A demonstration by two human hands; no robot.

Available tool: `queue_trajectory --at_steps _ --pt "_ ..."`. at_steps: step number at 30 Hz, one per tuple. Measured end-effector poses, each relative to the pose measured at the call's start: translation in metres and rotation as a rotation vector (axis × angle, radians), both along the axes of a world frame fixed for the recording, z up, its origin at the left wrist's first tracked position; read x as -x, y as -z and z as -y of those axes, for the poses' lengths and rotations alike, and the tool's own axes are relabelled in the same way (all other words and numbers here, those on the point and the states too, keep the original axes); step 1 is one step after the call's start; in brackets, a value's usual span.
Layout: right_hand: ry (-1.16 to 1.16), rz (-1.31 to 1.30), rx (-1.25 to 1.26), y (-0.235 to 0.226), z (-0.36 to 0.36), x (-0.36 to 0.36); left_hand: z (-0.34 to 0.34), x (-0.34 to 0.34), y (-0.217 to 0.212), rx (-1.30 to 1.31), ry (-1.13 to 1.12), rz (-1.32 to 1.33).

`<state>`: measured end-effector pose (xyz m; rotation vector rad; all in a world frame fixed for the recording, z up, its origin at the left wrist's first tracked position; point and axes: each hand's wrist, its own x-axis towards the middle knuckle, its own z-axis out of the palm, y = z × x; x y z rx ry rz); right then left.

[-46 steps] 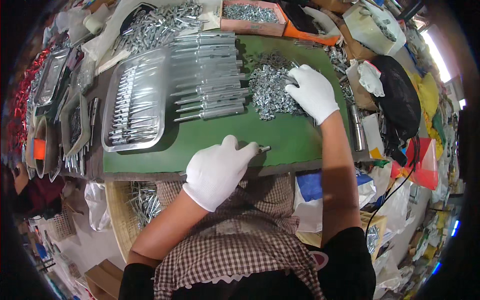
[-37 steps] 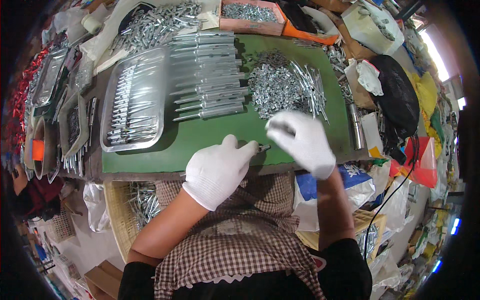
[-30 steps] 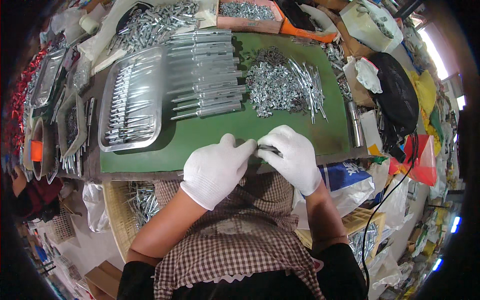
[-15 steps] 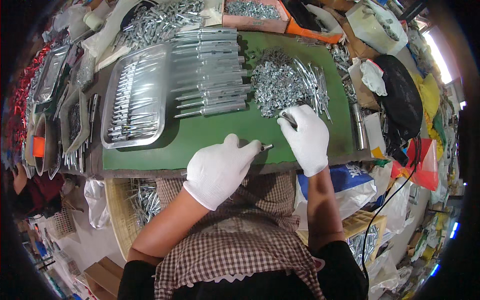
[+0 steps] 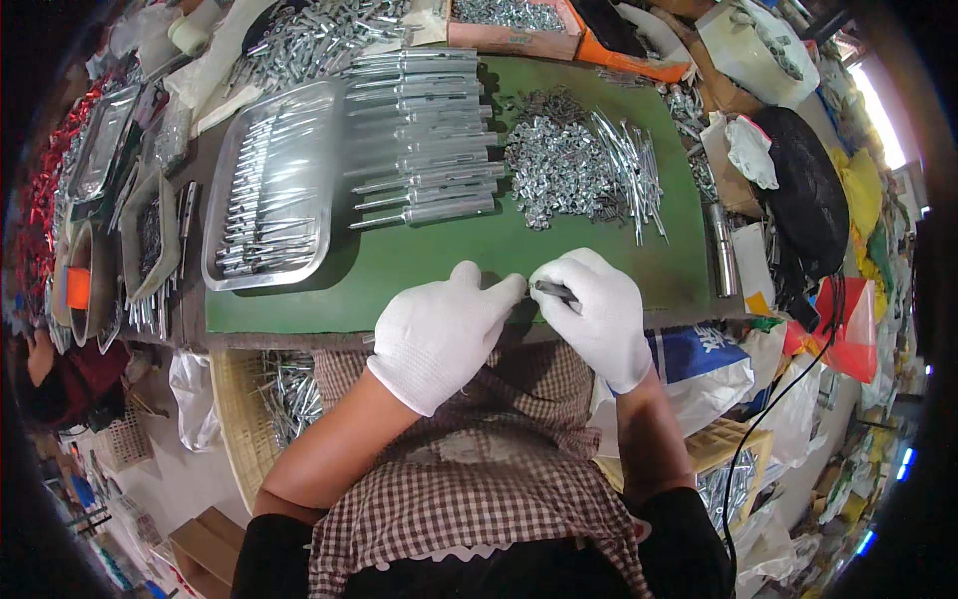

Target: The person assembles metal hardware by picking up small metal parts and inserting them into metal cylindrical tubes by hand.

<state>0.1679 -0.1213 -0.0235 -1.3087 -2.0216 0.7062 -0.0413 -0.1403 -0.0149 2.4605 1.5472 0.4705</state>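
Your two gloved hands meet at the near edge of the green worktop [image 5: 419, 262], just in front of your checked apron. Your right hand [image 5: 597, 311] has its grip closed on a small dark metal pin [image 5: 552, 291], pinched between thumb and forefinger. The pin's long axis runs roughly left to right, tilted a little, with its free end pointing toward your left hand [image 5: 439, 334]. Your left hand's grip is curled, thumb and forefinger tips brought close together right at that free end. Whether it has hold of a second small part there, you cannot tell from this view, as the glove hides the fingertips' inner side.

So the relation that matters is short and sideways. The pin lies between the two grips, held at its right end and free at its left, and the left fingertips are just beside that free end, touching or nearly so.

The supply lies away from you, further up the worktop. The heap of small bright metal parts [image 5: 559, 165] and the thin silver rods [image 5: 634, 172] beside it sit ahead of your right hand, which is the nearer one to them. The row of longer steel tubes [image 5: 424, 135] and the steel tray [image 5: 274, 185] of finished pieces lie ahead of your left.
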Motion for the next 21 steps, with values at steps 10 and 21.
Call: queue_trajectory --at_steps 10,21 --pt "-0.016 0.216 -0.181 -0.013 0.002 0.011 0.001 0.001 0.005 -0.027 0.009 0.015" --pt "-0.039 0.112 0.025 -0.006 -0.003 0.004 0.002 0.006 0.004 -0.021 0.077 -0.089"
